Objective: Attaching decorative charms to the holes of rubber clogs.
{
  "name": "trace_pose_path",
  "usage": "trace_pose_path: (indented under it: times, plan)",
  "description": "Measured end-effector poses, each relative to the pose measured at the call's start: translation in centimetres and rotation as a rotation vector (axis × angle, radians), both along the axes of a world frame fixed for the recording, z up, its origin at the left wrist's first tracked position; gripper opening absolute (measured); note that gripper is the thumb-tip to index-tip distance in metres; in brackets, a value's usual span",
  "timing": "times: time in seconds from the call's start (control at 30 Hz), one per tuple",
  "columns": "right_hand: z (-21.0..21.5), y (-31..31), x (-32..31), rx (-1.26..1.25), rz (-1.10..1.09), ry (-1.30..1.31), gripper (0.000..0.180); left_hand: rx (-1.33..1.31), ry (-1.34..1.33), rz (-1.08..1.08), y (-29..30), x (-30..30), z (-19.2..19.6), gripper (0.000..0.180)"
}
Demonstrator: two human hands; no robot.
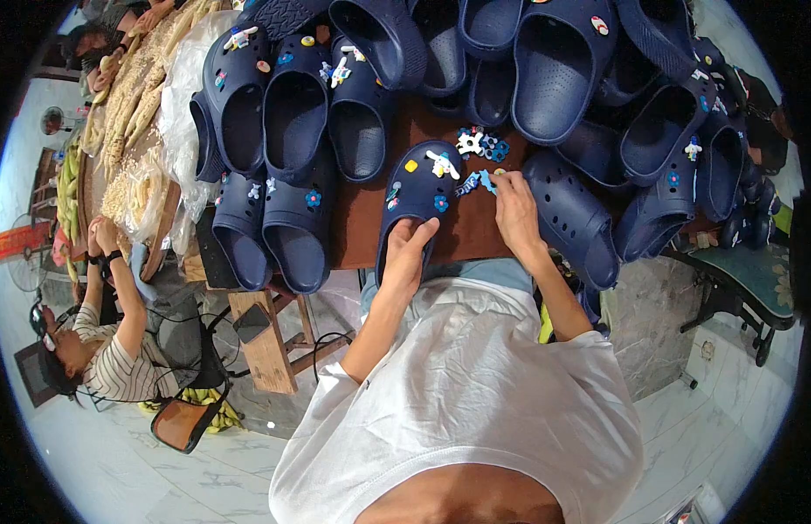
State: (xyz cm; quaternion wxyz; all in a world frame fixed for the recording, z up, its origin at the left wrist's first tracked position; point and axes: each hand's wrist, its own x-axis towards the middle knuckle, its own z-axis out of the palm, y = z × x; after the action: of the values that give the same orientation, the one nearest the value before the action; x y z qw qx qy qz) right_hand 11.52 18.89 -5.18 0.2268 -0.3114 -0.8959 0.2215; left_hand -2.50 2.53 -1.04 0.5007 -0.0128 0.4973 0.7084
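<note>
A navy clog (420,194) lies on the brown table (357,231) right in front of me, with several small charms stuck in its top. My left hand (411,247) grips the clog's heel end. My right hand (514,203) pinches a small blue charm (486,181) beside the clog's toe. A little heap of loose blue and white charms (481,144) lies just beyond it on the table.
Many more navy clogs (558,65) are piled across the far and right side of the table; a decorated row (274,113) lies at the left. A person in a striped shirt (117,349) sits at the left by plastic bags (182,96) of pale goods. A wooden stool (265,336) stands below the table.
</note>
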Motion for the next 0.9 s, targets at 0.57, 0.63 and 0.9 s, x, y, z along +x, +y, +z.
trace_pose_path:
  times: [0.57,0.63,0.9]
  plan:
    - [1.1,0.0,0.0,-0.122,0.016,-0.195,0.015,-0.026,-0.121,0.132,0.8,1.4,0.2,0.013]
    - [1.8,0.2,0.1,-0.146,-0.033,-0.181,0.014,-0.002,-0.121,0.138,0.6,1.7,0.2,0.019]
    - [3.6,3.2,-0.4,0.08,-0.133,-0.171,0.015,-0.022,-0.186,0.127,0.6,1.3,-0.3,0.017]
